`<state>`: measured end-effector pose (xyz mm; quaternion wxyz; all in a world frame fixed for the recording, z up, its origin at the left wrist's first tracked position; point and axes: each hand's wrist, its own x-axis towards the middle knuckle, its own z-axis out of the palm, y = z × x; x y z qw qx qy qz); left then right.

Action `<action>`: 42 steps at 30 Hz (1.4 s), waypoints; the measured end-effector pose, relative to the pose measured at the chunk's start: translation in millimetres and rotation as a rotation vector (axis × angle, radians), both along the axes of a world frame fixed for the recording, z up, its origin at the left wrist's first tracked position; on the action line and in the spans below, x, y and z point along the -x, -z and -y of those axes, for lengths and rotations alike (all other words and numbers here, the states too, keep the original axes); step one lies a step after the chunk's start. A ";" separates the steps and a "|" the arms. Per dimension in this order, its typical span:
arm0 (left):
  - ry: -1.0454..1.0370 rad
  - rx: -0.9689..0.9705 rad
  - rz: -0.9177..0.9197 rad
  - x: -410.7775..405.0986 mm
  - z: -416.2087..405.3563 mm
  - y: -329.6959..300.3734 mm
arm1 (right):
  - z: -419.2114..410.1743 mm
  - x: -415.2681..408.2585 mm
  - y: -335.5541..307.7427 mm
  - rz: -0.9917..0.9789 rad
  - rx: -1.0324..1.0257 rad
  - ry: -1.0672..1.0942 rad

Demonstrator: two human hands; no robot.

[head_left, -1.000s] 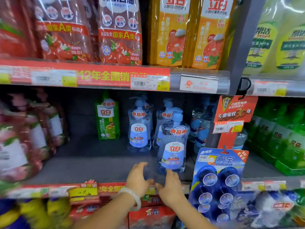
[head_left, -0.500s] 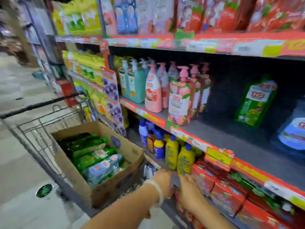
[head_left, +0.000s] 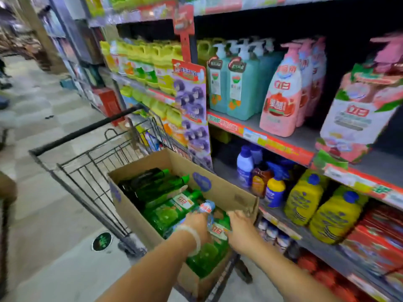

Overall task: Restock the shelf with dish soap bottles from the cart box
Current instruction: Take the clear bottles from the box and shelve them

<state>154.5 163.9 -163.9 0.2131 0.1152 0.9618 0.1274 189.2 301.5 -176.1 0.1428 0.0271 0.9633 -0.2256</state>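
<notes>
Both hands down in the cardboard box (head_left: pixel 226 194) in the wire cart (head_left: pixel 91 162). Left hand (head_left: pixel 196 223) grips a clear blue-labelled dish soap bottle (head_left: pixel 206 208) lying on top of the green dish soap bottles (head_left: pixel 161 192). Right hand (head_left: pixel 241 231) rests on the stock beside it, fingers hidden, grasp can't tell. Shelf (head_left: pixel 281 147) just right of the cart carries pink pump bottles (head_left: pixel 283 94).

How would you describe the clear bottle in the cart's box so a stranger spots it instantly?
Find the cardboard box in the wire cart. Among its green bottles, near the hands, lies the clear bottle. It alone is see-through, with a blue and red label.
</notes>
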 end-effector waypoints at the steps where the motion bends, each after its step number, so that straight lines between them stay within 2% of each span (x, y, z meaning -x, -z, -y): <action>1: 0.011 0.034 0.034 19.7 11.2 10.2 | 16.6 17.5 7.7 0.042 0.020 0.024; 6: 0.125 0.126 0.131 90.5 57.6 44.2 | 74.6 81.5 62.6 0.226 0.125 0.168; 11: 0.169 0.200 0.312 122.1 79.8 79.9 | 97.8 95.8 99.3 0.421 0.265 0.378; 17: 0.159 0.242 0.407 134.0 84.6 121.5 | 120.2 101.0 137.7 0.517 0.548 0.739; 19: 0.169 0.269 0.425 136.5 82.7 129.9 | 130.0 102.8 153.6 0.569 0.742 0.873; 21: 0.128 0.299 0.428 139.1 78.1 137.4 | 136.6 106.1 164.2 0.556 0.858 0.996; 25: 0.081 0.337 0.406 140.6 67.8 142.7 | 139.6 111.9 170.7 0.550 0.855 1.126; 31: -0.055 0.219 0.432 136.7 76.6 143.0 | 140.0 99.0 167.1 0.494 0.944 1.199; 35: -0.071 0.015 0.472 135.2 77.5 123.7 | 137.5 91.1 153.8 0.379 0.973 1.242; 37: -0.039 -0.027 0.472 140.6 74.1 107.6 | 135.5 91.4 143.6 0.312 1.035 1.256; 39: 0.000 -0.068 0.433 145.4 69.6 88.2 | 130.7 93.7 128.7 0.232 1.133 1.257; 42: 0.040 -0.193 0.351 146.8 62.4 50.6 | 118.9 98.5 101.2 0.113 1.145 1.211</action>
